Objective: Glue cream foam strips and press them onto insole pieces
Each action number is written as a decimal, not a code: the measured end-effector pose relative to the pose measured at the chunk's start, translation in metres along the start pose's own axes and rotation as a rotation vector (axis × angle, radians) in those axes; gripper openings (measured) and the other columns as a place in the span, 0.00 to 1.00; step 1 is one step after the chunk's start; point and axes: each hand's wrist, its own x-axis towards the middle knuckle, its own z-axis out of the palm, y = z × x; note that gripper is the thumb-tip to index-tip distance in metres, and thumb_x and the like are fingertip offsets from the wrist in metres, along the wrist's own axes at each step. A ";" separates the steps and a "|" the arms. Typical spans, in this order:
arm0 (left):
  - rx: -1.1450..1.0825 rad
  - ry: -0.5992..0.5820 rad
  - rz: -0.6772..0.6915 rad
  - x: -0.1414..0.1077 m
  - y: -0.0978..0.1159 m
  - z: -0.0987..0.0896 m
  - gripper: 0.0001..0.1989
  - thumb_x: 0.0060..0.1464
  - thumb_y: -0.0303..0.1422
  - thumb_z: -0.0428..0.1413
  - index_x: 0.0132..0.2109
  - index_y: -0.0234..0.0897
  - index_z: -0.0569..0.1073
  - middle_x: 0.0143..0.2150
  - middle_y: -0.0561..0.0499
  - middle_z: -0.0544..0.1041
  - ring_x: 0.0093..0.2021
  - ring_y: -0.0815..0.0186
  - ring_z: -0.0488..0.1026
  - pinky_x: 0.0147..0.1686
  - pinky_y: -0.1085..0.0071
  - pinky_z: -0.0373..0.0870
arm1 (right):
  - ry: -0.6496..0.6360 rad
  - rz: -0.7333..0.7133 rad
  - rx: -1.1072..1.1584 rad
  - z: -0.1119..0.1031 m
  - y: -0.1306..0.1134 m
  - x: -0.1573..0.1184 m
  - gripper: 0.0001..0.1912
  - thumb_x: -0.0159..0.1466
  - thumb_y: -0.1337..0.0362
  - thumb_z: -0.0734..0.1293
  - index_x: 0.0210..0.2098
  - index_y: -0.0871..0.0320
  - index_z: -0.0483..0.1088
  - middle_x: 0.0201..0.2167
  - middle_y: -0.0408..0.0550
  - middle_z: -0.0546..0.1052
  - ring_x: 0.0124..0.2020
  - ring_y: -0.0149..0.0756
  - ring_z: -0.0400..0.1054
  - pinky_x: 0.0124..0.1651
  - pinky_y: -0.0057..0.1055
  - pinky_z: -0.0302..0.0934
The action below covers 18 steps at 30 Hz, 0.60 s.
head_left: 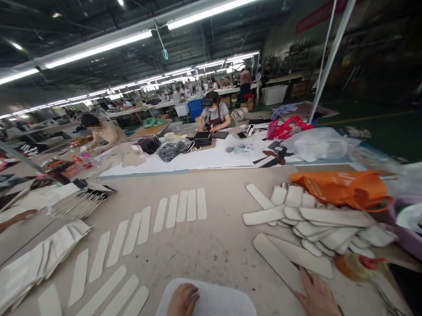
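My left hand (182, 303) rests on a white round-cornered panel (227, 301) at the front edge of the table. Its fingers are curled in, and anything inside them is hidden. To the right, my right hand (317, 295) has its thumb and fingers around the near end of a long off-white strip (276, 257). A second strip (302, 256) lies partly beneath that one. Behind them is a heap of off-white strips (325, 223). Several short strips (181, 207) lie in a slanting row on the left, with longer strips (114, 304) nearer me.
Stacked pale sheets (37, 261) lie at far left. On the right are an orange bag (338, 187), a purple basin (401, 231), a small jar (352, 266) with amber contents, scissors (388, 299) and a dark flat object (415, 286). A co-worker (214, 113) works across the table.
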 end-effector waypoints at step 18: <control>0.070 -0.454 -0.252 0.256 -0.030 0.004 0.16 0.58 0.38 0.52 0.51 0.35 0.67 0.51 0.45 0.70 0.46 0.62 0.70 0.45 0.59 0.70 | -0.533 -0.166 0.570 0.015 -0.136 -0.022 0.20 0.60 0.60 0.59 0.49 0.54 0.71 0.45 0.54 0.74 0.47 0.41 0.68 0.51 0.33 0.62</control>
